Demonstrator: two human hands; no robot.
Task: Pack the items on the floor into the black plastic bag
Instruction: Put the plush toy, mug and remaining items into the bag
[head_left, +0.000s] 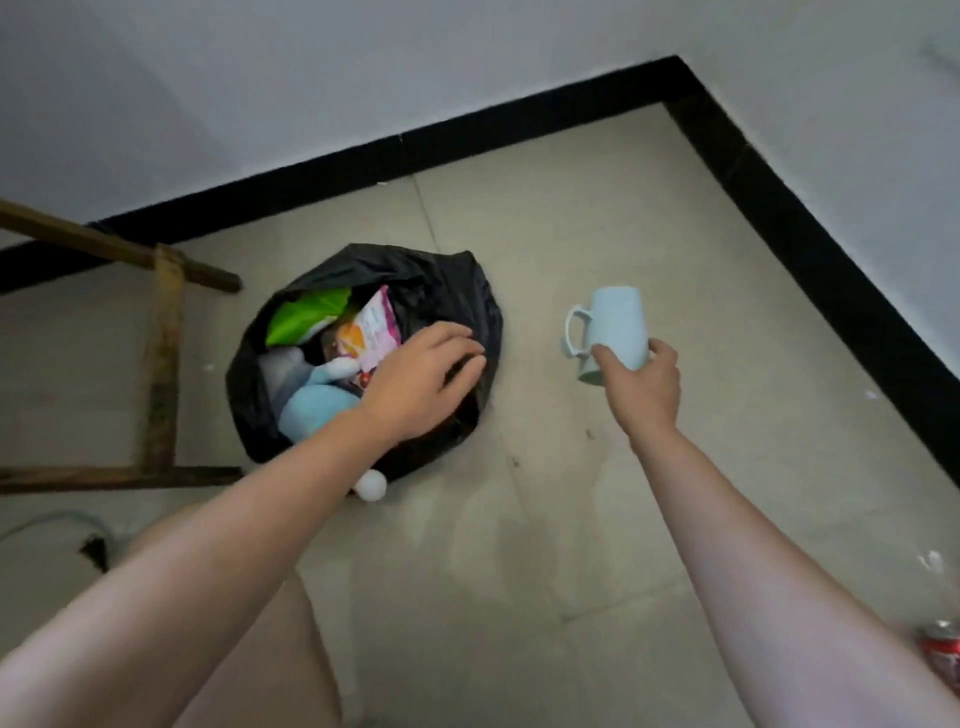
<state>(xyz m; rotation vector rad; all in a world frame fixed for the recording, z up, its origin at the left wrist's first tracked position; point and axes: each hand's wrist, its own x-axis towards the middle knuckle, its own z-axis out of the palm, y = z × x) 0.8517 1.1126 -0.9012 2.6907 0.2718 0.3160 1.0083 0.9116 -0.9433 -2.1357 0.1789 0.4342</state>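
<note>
The black plastic bag lies open on the tiled floor. Inside it I see a green packet, a pink and orange snack packet and a light blue plush toy. My left hand reaches over the bag's right rim with its fingers bent down onto the black plastic. To the right of the bag, my right hand grips a pale blue mug by its rim, held above the floor with the handle pointing left. A small white round object pokes out at the bag's near edge.
A wooden frame stands on the floor left of the bag. A red drink can lies at the lower right edge. Black skirting runs along the white walls that meet in the corner behind. A dark scrap lies at lower left.
</note>
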